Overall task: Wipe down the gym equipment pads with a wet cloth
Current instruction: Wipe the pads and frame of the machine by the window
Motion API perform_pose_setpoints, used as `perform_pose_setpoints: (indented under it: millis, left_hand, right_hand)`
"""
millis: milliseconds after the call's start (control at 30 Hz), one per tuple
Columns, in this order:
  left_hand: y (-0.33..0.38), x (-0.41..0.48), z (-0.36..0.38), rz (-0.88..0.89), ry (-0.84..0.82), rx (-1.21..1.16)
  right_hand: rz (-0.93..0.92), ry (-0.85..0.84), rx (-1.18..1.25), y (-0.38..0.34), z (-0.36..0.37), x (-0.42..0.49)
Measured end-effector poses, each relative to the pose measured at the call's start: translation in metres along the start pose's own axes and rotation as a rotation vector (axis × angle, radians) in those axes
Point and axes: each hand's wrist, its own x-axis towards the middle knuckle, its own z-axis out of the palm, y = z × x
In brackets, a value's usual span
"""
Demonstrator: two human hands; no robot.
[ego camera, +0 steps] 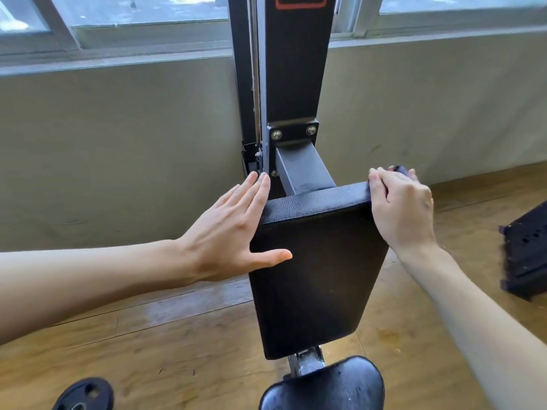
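Back pad (316,276) is bolted to the upright post (293,69) via a square tube (302,170). Its long axis runs from the top edge down toward the seat pad (325,386).

Right hand (402,208) sits on the pad's top right corner, fingers curled around a dark cloth (400,170). Only a bit of the cloth shows past the fingertips, so I can't tell how wet it is.

Left hand (233,232) is flat and spread. Its fingers lie straight along the pad's left edge and the thumb rests on the front face. Looks like bracing, not gripping.

Key relation: the cloth is at the far upper right end, so nearly all of the pad face lies below and to the left of it, toward the person. The right hand is the wiping hand. The likely stroke runs down the long axis or across the top edge toward the left hand, which would need to get out of the way for a full-width pass.

Seat pad isn't being touched. A weight plate (84,393) lies on the wooden floor (177,335), well clear.
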Motion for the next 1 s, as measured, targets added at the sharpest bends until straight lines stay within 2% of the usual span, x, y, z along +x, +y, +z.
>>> perform_pose_setpoints:
  millis: [67,200,300,400,500,600,700,733,867,933,1000]
  left_hand:
    - [-0.001,-0.003,0.001,-0.037,0.005,0.039]
    - [-0.002,-0.006,0.002,-0.065,0.047,0.19]
    - [0.0,-0.004,-0.001,-0.06,0.007,0.233]
    - [0.004,0.0,-0.003,-0.059,-0.009,0.232]
    - [0.009,-0.002,-0.004,-0.102,-0.038,0.206]
    - [0.009,-0.003,-0.004,-0.137,-0.067,0.197]
    - [0.008,-0.002,-0.006,-0.133,-0.088,0.207]
    - [0.008,-0.002,-0.007,-0.129,-0.099,0.206]
    - [0.01,-0.001,-0.006,-0.114,-0.101,0.208]
    - [0.011,-0.001,-0.005,-0.113,-0.095,0.194]
    - [0.008,-0.003,-0.005,-0.128,-0.096,0.188]
  right_hand:
    - [0.026,-0.025,-0.037,-0.021,0.007,-0.001]
    - [-0.254,-0.015,0.007,-0.074,0.031,-0.027]
    - [-0.351,-0.078,0.062,-0.051,0.024,-0.023]
    - [-0.223,-0.033,0.032,-0.019,0.01,-0.013]
    - [-0.124,-0.056,0.023,-0.046,0.016,-0.022]
    - [-0.204,-0.058,0.042,-0.081,0.028,-0.037]
    - [-0.323,-0.019,0.019,-0.063,0.025,-0.033]
    - [-0.314,0.006,0.011,-0.048,0.022,-0.029]
    - [-0.069,0.067,0.02,-0.016,0.006,-0.011]
    - [-0.107,0.072,0.015,-0.044,0.017,-0.014]
    - [-0.234,0.038,0.036,-0.086,0.034,-0.028]
